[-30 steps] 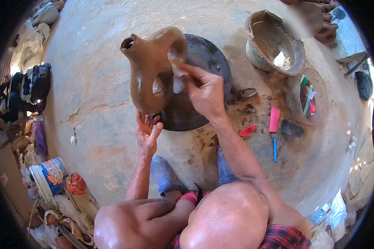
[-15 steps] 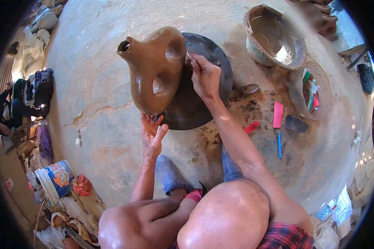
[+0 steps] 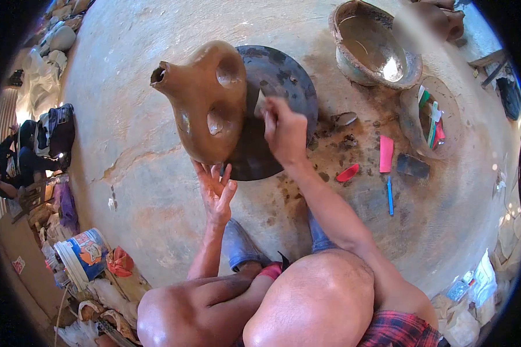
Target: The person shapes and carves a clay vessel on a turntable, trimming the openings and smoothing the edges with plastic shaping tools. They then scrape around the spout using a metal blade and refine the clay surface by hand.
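A wet brown clay vessel [image 3: 205, 110] with a ragged-edged spout and rounded hollows leans over the left part of a dark round disc [image 3: 283, 87]. Under its lower end is my left hand [image 3: 215, 194], fingers spread and touching the clay from below. My right hand [image 3: 286, 130] is over the disc, to the right of the vessel and apart from it. Its fingers pinch a small, thin, pale flat scraper [image 3: 260, 103].
Right of the disc lie a pink strip [image 3: 386, 154], a red piece [image 3: 348, 173], a dark block [image 3: 413, 166] and a blue tool [image 3: 389, 195]. Beyond are a water bowl [image 3: 367, 49] and a tool dish [image 3: 452, 124]. A bucket [image 3: 87, 254] stands at left.
My right hand has drawn back from the vessel's side and moved slightly down, still pinching the scraper. The vessel appears a little turned, and my left hand remains beneath it.
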A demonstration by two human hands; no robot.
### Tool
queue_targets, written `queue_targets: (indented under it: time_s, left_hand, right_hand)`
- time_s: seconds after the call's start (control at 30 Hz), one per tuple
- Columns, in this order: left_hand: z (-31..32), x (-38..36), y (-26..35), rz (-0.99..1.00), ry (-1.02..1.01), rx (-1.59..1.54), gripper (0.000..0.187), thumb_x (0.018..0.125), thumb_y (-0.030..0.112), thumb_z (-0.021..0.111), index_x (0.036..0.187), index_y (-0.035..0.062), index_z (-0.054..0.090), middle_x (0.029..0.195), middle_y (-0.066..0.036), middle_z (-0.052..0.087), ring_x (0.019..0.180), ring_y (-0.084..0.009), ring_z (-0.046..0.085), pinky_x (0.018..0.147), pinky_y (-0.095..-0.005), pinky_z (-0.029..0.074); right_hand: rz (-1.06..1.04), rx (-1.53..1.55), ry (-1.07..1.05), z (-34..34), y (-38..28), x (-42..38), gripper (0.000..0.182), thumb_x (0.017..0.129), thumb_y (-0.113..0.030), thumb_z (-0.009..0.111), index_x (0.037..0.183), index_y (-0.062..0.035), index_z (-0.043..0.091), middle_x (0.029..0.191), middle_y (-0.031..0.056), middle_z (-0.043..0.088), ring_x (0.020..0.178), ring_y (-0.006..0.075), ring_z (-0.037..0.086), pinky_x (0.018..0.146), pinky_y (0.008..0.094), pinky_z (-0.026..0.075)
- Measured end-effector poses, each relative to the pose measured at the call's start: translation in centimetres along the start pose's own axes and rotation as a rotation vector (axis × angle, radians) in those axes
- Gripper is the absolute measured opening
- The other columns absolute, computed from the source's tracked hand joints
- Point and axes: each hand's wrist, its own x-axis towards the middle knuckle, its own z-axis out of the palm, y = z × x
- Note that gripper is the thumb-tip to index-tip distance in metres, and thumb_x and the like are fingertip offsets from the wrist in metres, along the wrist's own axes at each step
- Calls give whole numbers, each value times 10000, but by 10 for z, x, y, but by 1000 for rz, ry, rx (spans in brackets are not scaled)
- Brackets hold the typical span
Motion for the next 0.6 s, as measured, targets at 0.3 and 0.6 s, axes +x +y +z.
queue_targets:
  time_s: [0.3,0.6]
  left_hand:
    - [3,-10,-9,-17,-47,-6,1287,888,266,843,1693,161,-156,1763,-158,73,1614,-375,161,1281,-551,200]
    - [21,-16,-6,-26,-125,-85,1351,877,390,864,1677,228,-212,1780,-130,-68,1615,-413,132,1279,-568,212]
  right_hand:
    - [-136,-128,-196,9,-10,-22,308,939,28,637,1224,-55,721,917,199,736,788,399,729,694,420,578]
    - [-63,224,-274,-43,-80,-40,292,942,42,647,1202,2,772,879,74,757,753,101,682,684,297,565]
